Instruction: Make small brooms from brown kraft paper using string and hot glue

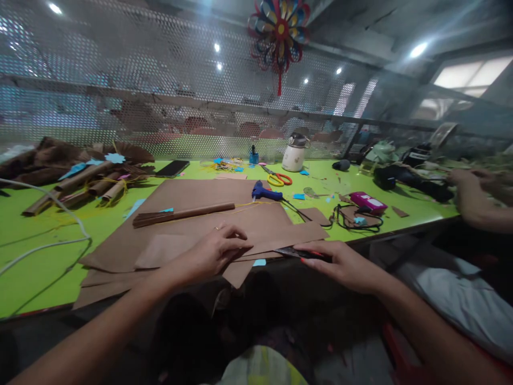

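Observation:
A strip of brown kraft paper lies across the near edge of the table. My left hand pinches the paper's near edge between thumb and fingers. In my right hand is a utility knife with a dark, pointed blade and a black and red handle. Its blade points left and lies against the strip's near edge; fingers partly hide the handle. Larger brown sheets are spread underneath. On them rests a rolled brown paper tube, beyond my left hand.
A blue glue gun, scissors, a white bottle and a magenta box with a black cable stand beyond. Paper tubes, a phone and a white cord lie left. Another person's arm is at right.

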`<state>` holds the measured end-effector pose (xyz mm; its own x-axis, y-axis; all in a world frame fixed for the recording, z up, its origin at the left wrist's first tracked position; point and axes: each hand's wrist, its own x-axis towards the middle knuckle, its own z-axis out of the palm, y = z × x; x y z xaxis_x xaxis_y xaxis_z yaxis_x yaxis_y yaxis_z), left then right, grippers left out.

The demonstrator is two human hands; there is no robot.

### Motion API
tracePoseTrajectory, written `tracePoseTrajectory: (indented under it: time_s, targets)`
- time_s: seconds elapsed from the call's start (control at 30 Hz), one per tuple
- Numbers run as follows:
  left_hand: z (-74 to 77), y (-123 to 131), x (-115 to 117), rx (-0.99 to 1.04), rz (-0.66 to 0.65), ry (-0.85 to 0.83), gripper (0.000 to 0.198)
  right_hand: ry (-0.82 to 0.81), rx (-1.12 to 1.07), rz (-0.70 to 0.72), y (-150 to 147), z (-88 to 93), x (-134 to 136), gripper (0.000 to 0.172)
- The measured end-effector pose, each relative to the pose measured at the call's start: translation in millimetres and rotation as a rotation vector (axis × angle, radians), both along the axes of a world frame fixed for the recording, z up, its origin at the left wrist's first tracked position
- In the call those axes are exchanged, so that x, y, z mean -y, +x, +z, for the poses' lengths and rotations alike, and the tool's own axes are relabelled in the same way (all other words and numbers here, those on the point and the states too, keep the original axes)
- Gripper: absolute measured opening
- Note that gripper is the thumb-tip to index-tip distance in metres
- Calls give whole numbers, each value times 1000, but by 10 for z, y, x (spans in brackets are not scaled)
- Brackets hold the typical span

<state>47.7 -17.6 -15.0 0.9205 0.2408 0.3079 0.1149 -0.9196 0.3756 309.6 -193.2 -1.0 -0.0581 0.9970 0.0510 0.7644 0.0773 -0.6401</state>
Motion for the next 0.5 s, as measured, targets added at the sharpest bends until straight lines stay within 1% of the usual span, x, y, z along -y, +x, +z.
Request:
tracePoseTrajectory:
  time_s: [0.27,0.4,0.5]
  targets:
    - [-66,5,-17,-37,17,39,30,-20,-23,9,16,-25,31,37]
    - [-54,3,-13,-47,20,37,30,-32,-84,36,38,-40,75,36]
    - [-39,-2,-10,-44,14,30,30,-37,-91,26,30,-44,66,36]
